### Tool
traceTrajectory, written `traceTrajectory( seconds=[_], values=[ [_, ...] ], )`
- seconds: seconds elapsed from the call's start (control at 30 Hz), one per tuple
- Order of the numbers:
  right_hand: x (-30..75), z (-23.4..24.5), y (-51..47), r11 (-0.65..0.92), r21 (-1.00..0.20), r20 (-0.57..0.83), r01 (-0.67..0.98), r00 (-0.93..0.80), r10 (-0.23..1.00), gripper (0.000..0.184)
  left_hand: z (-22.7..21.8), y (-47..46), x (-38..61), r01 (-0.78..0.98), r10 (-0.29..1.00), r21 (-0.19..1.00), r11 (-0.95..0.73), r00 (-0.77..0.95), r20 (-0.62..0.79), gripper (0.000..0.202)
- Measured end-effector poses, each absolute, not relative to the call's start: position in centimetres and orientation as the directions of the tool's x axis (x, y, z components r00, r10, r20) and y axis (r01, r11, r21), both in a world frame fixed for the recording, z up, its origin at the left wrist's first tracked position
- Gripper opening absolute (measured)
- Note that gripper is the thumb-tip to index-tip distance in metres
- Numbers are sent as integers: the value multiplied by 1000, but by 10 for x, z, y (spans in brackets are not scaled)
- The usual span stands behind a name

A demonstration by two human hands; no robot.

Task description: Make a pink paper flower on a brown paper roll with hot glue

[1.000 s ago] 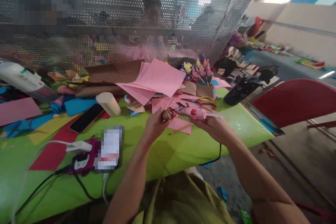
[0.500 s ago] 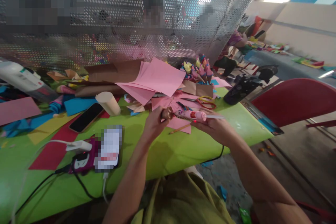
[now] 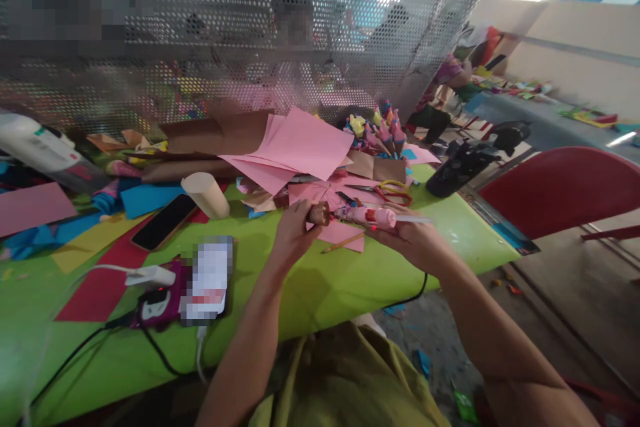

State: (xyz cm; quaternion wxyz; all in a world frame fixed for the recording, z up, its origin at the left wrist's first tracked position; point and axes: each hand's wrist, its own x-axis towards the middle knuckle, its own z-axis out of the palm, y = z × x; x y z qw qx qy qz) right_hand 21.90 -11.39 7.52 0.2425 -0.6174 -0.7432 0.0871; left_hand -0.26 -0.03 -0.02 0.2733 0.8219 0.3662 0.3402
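Gripping brown roll [image 3: 320,215], glue gun [image 3: 367,215], stick [image 3: 416,219] inserted

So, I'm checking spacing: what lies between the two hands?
In the head view: the brown roll in the left hand, then the pink glue gun in the right hand.

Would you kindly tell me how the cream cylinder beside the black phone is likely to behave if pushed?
Pushed near the top, the cream cylinder would probably tip, as it stands on end and looks taller than wide. Once down, its round side would likely let it roll.
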Motion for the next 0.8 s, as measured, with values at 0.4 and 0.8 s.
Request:
traceTrajectory(
  seconds=[0.4, 0.8],
  values=[
    [221, 74, -115, 234, -424, 221, 875, -150, 964, 38, -2, 2, -2, 408, 771, 686, -602, 522, 366, 25],
    [222, 75, -119, 233, -528, 198, 817, -149, 969, 38, 0, 3, -4, 486, 770, 619, -617, 537, 345, 29]
  ],
)
